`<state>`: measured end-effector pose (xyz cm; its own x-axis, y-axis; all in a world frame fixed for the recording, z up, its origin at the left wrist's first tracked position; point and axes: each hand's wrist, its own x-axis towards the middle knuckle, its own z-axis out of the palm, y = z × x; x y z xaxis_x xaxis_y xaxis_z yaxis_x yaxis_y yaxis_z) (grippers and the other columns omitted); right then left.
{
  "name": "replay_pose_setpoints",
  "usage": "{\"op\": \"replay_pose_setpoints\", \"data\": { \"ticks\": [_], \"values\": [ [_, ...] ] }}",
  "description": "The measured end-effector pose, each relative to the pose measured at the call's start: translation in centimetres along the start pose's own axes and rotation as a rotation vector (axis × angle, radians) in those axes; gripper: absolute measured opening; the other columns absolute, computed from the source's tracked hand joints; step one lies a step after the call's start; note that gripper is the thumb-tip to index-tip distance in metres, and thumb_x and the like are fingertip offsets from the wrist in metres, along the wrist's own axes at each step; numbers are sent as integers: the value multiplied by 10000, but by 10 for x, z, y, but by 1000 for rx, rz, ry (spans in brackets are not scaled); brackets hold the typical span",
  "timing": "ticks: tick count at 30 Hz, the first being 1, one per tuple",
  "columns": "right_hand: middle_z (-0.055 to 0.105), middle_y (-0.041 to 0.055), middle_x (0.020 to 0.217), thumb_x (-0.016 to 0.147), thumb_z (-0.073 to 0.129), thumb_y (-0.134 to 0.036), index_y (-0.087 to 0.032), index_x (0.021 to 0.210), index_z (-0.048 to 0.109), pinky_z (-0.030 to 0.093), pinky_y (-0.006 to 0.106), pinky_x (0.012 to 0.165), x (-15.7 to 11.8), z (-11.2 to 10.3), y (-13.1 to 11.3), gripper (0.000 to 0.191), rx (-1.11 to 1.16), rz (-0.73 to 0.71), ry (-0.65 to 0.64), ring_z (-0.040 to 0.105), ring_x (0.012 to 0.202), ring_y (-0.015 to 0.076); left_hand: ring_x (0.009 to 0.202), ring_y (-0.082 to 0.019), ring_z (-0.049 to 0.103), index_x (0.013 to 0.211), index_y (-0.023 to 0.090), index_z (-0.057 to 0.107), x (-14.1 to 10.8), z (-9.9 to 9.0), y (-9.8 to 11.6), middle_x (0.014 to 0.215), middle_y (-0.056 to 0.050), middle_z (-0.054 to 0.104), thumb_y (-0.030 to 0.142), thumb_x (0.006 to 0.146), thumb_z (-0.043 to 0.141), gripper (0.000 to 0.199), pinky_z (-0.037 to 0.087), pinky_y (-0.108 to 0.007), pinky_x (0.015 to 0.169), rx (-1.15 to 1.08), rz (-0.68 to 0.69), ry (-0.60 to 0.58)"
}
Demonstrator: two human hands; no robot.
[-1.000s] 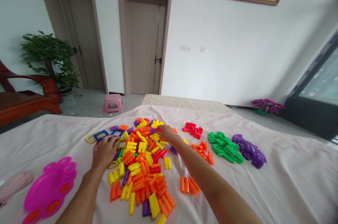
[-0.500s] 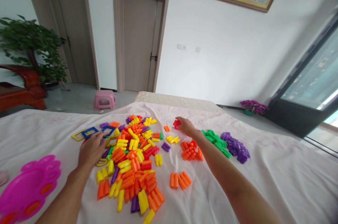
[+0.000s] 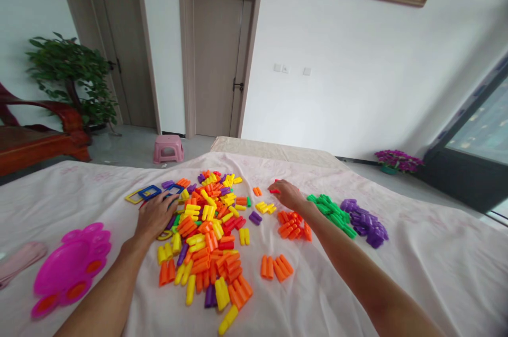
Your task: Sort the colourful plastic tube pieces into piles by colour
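My left hand (image 3: 156, 215) lies palm down at the left edge of a mixed heap of plastic building pieces (image 3: 210, 242), fingers stretched out. Beside its fingertips are a blue square frame (image 3: 150, 192) and a yellow frame (image 3: 134, 197). Farther off on the cloth, my right hand (image 3: 289, 195) has its fingers bent down around red plastic pieces (image 3: 273, 189), mostly covered by the hand. Near its wrist sit an orange pile (image 3: 291, 225), a green pile (image 3: 331, 214) and a purple pile (image 3: 365, 222). Small yellow pieces (image 3: 265, 207) lie between the hands.
A pink paw-shaped tray (image 3: 65, 265) with orange pads rests on the wrinkled pale cloth (image 3: 317, 294) at left, near a folded pink cloth (image 3: 24, 262). Separate orange pieces (image 3: 277, 267) lie front centre. Beyond stand a pink stool (image 3: 169, 147) and a wooden chair (image 3: 47, 130).
The camera view has shifted left, so the scene sits farther right. My right hand has lowered over the red pieces, covering more of them. My left hand stays beside the frames.
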<state>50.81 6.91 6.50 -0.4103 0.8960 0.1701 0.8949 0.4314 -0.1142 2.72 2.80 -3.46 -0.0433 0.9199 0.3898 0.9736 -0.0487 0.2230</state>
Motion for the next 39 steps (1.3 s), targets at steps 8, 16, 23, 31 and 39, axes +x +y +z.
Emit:
{"op": "replay_pose_setpoints", "data": {
  "ticks": [8, 16, 23, 31, 39],
  "values": [
    [761, 64, 1085, 896, 743, -279, -245, 1139, 771, 447, 337, 978, -11, 34, -97, 247, 147, -375, -137, 645, 1082, 230, 1347, -242, 540, 1281, 282, 711, 4, -6, 2, 1458, -73, 609, 447, 1002, 381, 463, 403, -396, 1109, 14, 12, -26],
    [729, 73, 1085, 890, 768, -392, -217, 1109, 745, 433, 313, 918, -7, 44, -99, 281, 62, -345, -145, 620, 1069, 227, 1269, -250, 600, 1188, 246, 757, 3, -13, 7, 1384, -82, 664, 388, 971, 415, 429, 447, -391, 1057, -5, 36, 0],
    [750, 96, 1081, 940, 710, -332, -197, 1122, 742, 445, 320, 920, -14, 14, -81, 230, 38, -203, -99, 649, 1053, 234, 1241, -260, 610, 1145, 226, 763, 4, -10, 3, 1335, -89, 693, 379, 955, 415, 424, 456, -402, 1048, -21, 50, 14],
    [754, 75, 1120, 931, 703, -311, -224, 1136, 748, 450, 293, 893, -10, -18, -5, 227, -49, 99, -49, 656, 1097, 232, 1224, -277, 625, 1127, 220, 767, 4, -1, -3, 1316, -97, 699, 402, 944, 386, 460, 471, -418, 1040, -31, 64, 48],
    [762, 100, 1113, 933, 668, -299, -234, 1127, 763, 458, 303, 870, -9, -21, 41, 225, -226, 281, -102, 664, 1101, 251, 1205, -285, 631, 1108, 231, 780, 5, 1, -4, 1311, -97, 701, 412, 950, 369, 476, 465, -429, 1051, -42, 85, 47]
  ]
}}
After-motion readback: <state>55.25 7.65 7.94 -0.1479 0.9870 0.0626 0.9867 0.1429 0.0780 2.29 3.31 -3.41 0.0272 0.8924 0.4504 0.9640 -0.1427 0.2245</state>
